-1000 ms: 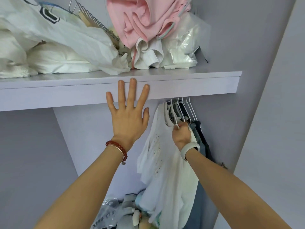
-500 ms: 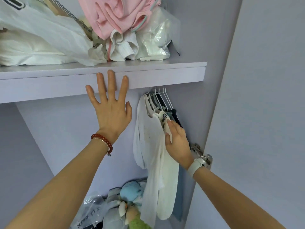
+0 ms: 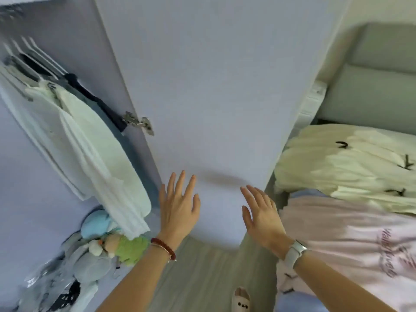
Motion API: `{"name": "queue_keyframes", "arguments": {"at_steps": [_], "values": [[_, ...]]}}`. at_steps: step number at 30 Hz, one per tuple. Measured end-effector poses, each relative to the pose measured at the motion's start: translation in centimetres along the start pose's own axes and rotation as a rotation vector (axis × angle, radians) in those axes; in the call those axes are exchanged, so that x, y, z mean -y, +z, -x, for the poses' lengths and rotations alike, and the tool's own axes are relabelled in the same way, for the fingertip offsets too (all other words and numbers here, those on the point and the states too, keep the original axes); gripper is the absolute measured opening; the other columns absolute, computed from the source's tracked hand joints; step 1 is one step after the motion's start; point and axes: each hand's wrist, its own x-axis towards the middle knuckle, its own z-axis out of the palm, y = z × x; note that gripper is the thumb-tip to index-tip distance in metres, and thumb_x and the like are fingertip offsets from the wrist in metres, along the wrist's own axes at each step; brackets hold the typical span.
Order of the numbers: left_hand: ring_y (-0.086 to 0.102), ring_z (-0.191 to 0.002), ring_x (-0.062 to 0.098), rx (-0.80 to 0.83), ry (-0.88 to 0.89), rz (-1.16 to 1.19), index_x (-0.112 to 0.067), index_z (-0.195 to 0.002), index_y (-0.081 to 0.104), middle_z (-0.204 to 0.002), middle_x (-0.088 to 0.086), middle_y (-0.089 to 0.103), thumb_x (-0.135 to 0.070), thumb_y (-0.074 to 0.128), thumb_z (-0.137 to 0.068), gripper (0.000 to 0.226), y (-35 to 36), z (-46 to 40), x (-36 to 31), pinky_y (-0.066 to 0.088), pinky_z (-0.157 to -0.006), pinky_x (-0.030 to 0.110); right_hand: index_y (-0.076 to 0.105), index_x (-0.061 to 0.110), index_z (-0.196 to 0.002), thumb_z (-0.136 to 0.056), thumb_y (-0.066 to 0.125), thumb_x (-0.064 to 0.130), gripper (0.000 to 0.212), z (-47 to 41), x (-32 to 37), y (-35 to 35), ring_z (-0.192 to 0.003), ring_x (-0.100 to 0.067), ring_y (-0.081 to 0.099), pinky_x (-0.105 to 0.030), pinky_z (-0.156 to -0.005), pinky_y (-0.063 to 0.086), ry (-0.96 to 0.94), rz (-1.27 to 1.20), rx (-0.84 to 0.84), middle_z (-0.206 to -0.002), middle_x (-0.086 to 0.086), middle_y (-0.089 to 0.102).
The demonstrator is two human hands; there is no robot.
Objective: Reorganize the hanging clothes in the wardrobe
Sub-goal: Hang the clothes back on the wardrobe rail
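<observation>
Both hands, left hand (image 3: pixel 179 207) and right hand (image 3: pixel 261 213), are held with fingers spread before the wardrobe door (image 3: pixel 213 97); hanging clothes (image 3: pixel 90 149) are seen at left.

The hanging clothes (image 3: pixel 85 143) fill the upper left of the frame, inside the open wardrobe (image 3: pixel 74 41). They hang in a tight row on thin white hangers (image 3: pixel 33 55), slanting down toward the lower middle. In front are white garments, one long and ribbed. Behind them show a blue-grey piece and a dark navy one, pressed against the wardrobe's side wall.
</observation>
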Motion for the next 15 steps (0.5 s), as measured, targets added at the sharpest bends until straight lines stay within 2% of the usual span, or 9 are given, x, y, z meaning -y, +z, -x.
{"name": "queue_keyframes", "arguments": {"at_steps": [4, 8, 11, 15], "values": [[0.027, -0.138, 0.027, 0.275, 0.221, 0.089, -0.014, -0.135, 0.045, -0.143, 0.009, 0.042, -0.023, 0.047, -0.093, 0.043, 5.8, 1.5, -7.5, 0.019, -0.111, 0.047, 0.039, 0.014, -0.137, -0.092, 0.043, 0.019, 0.045, 6.8, -7.4, -0.7, -0.131, -0.026, 0.034, -0.038, -0.105, 0.027, 0.303, 0.038, -0.013, -0.143, -0.006, 0.039], [0.027, -0.138, 0.02, 0.47, 0.512, 0.164, -0.016, -0.137, 0.042, -0.144, 0.005, 0.039, -0.028, 0.042, -0.096, 0.043, 10.9, 0.9, -16.1, 0.023, -0.111, 0.035, 0.035, 0.016, -0.137, -0.092, 0.041, 0.021, 0.046, 12.6, -15.0, -2.0, -0.13, -0.024, 0.032, -0.038, -0.103, 0.029, 0.65, 0.022, -0.027, -0.143, -0.004, 0.036], [0.025, -0.137, 0.014, 0.574, 0.652, 0.165, -0.021, -0.14, 0.036, -0.147, -0.001, 0.033, -0.032, 0.035, -0.097, 0.044, 14.3, -0.6, -23.2, 0.021, -0.109, 0.027, 0.037, 0.015, -0.136, -0.092, 0.041, 0.019, 0.045, 16.2, -20.7, -3.3, -0.131, -0.024, 0.032, -0.039, -0.102, 0.031, 0.868, -0.026, -0.08, -0.143, -0.005, 0.037], [0.032, -0.132, 0.017, 0.719, 0.747, 0.19, -0.019, -0.14, 0.037, -0.145, 0.0, 0.035, -0.03, 0.036, -0.097, 0.044, 19.2, -1.7, -33.3, 0.03, -0.107, 0.031, 0.04, 0.011, -0.134, -0.092, 0.042, 0.016, 0.042, 20.8, -29.4, -5.1, -0.128, -0.028, 0.036, -0.04, -0.101, 0.033, 1.106, -0.093, -0.176, -0.14, -0.008, 0.04]]}}
